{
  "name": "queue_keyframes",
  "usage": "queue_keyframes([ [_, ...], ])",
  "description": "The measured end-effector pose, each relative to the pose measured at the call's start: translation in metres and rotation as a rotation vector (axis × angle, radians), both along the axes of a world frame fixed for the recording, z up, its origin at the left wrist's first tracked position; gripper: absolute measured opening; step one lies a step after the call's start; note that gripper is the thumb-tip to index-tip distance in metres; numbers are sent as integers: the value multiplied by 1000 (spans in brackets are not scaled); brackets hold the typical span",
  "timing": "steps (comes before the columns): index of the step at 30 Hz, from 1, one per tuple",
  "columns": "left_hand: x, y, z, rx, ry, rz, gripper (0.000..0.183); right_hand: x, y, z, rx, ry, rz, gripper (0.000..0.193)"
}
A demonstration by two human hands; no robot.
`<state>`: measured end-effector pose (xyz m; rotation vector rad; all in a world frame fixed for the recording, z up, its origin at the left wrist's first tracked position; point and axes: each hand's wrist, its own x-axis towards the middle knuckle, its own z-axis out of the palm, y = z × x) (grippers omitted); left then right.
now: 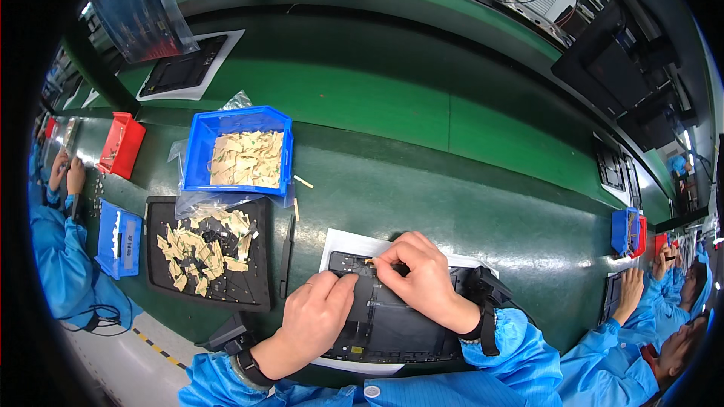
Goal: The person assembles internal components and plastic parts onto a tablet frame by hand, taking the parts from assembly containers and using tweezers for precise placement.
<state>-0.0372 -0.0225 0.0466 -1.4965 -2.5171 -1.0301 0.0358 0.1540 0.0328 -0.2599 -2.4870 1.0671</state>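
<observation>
A black plastic device panel (400, 324), like a tablet's back shell, lies in front of me on a white sheet (343, 243). My right hand (422, 275) is over its upper part, thumb and index finger pinched together. A small yellowish piece (369, 261) shows at those fingertips; whether it is held or sits on the panel I cannot tell. My left hand (318, 316) rests on the panel's left side, fingers curled and pressed together, tips close to the right hand's. Anything between them is hidden. Dark bands (253, 368) circle both wrists.
Left of the panel lie a thin black bar (287, 258) and a black tray (260, 256) of beige strips. Behind stands a blue bin (289, 147) with more strips. A red bin (124, 143) and small blue box (113, 234) stand farther left. Co-workers sit on both sides.
</observation>
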Motion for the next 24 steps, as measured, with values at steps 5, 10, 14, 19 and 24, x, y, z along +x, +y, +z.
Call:
queue_keyframes([
  [5, 0, -1, 0, -12, -3, -1, 22, -1, -1, 4, -1, -18, -2, 12],
  [10, 0, -1, -1, -15, -12, -2, 22, -1, -1, 2, 3, -26, -7, 12],
  [14, 0, -1, -2, -8, -15, 12, 21, -2, -2, 3, 14, -33, -11, 12],
  [19, 0, -1, -2, -25, -21, 17, 21, -2, -3, 4, 38, -45, -15, 12],
  [24, 0, -2, -2, -24, -25, 19, 21, -2, -3, 3, 55, -38, -15, 13],
])
